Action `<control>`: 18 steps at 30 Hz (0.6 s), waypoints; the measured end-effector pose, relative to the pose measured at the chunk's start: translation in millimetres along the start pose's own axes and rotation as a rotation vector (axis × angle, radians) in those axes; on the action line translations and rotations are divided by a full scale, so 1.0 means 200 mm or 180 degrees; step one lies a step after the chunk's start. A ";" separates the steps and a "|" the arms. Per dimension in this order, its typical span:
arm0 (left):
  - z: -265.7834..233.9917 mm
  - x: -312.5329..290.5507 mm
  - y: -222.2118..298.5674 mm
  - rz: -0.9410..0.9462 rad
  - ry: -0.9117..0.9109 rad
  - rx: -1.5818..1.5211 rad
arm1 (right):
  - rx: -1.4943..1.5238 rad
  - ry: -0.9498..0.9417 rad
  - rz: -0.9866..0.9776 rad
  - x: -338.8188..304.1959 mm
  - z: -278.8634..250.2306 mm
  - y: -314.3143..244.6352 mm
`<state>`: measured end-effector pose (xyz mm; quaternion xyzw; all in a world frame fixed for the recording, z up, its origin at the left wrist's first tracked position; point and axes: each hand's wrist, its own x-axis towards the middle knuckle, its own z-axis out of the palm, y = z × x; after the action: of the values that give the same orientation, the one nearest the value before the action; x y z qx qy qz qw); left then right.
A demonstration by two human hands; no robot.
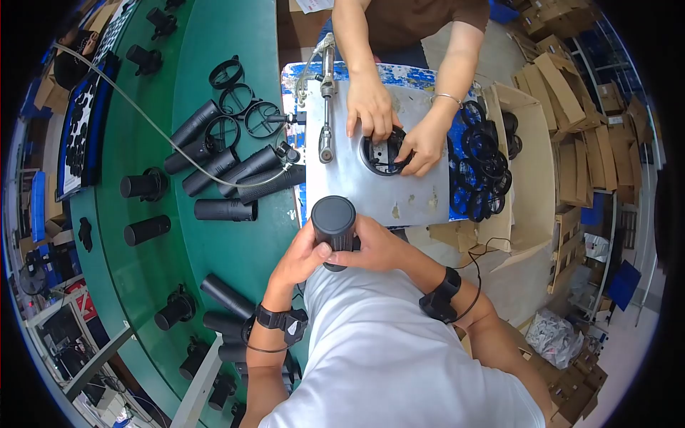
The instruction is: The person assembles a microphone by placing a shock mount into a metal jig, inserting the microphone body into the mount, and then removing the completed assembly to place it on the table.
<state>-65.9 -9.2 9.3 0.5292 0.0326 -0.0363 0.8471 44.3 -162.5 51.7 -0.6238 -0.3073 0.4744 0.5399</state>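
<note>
A black cylinder (pixel 334 217) with a smooth round top stands upright between my hands, in front of my body. My left hand (pixel 297 260) is closed around its left side, thumb across the front. From the right, my right hand (pixel 372 247) wraps it, its thumb meeting the left one; the far fingers of both hands are partly hidden. Just beyond is a worn metal-topped table (pixel 346 187). There a co-worker's two hands (pixel 424 148) work on a black ring-shaped part (pixel 385 153). A metal rod-like fixture (pixel 327 107) stands at that table's left side.
On the green bench (pixel 214 36) to my left lie several black tubes (pixel 225 210) and black rings (pixel 262 119), with a pale hose (pixel 178 151) above them. Several black rings (pixel 485 153) are piled at the table's right edge, beside an open cardboard box (pixel 531 178).
</note>
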 end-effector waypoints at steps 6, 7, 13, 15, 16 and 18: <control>0.00 0.04 0.06 0.0107 0.0052 0.1080 | -0.0435 -0.0009 -0.0396 -0.01 -0.01 0.02; 0.00 0.05 0.07 0.0109 0.0056 0.1080 | -0.0590 -0.0081 -0.0352 -0.01 -0.01 0.01; -0.09 0.04 0.15 0.0112 0.0625 0.0542 | -0.1074 0.0126 -0.0190 -0.07 -0.11 0.00; -0.17 0.10 0.26 0.0421 0.0974 0.0562 | -0.1171 0.0779 0.0116 -0.11 -0.21 0.01; -0.28 0.14 0.28 0.0531 0.1165 0.1635 | -0.1368 0.1200 0.0155 -0.12 -0.28 0.06; -0.39 0.30 0.38 -0.0200 0.1389 0.1704 | -0.1473 0.2164 0.0189 -0.14 -0.42 0.12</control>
<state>0.6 92.5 37.3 0.7267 0.2186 0.0444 0.6497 108.3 -224.9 32.9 -0.8585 -0.1919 0.1750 0.4422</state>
